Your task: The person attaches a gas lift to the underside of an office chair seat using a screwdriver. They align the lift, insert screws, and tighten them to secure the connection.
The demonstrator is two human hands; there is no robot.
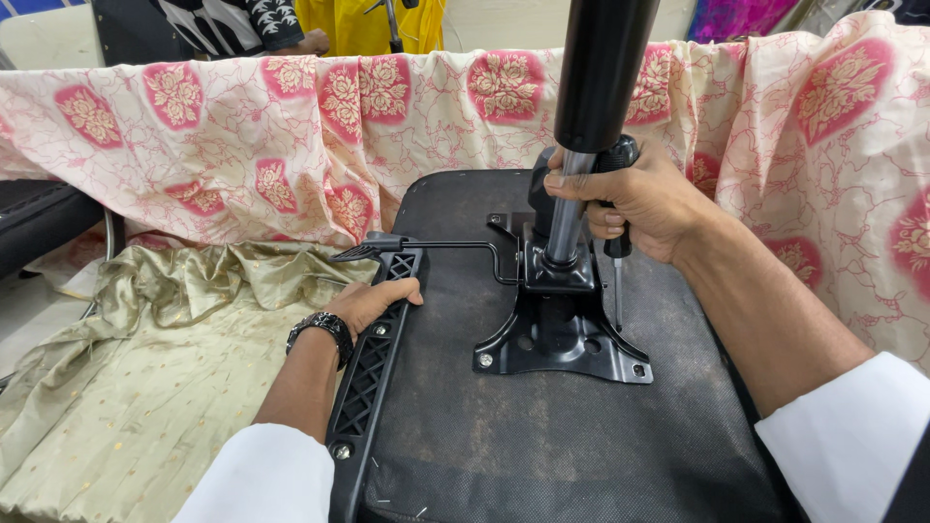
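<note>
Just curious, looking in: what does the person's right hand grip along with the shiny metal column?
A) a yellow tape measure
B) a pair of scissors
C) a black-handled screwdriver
C: the right hand wraps a black-handled screwdriver, its thin shaft pointing down beside the shiny metal column.
</note>
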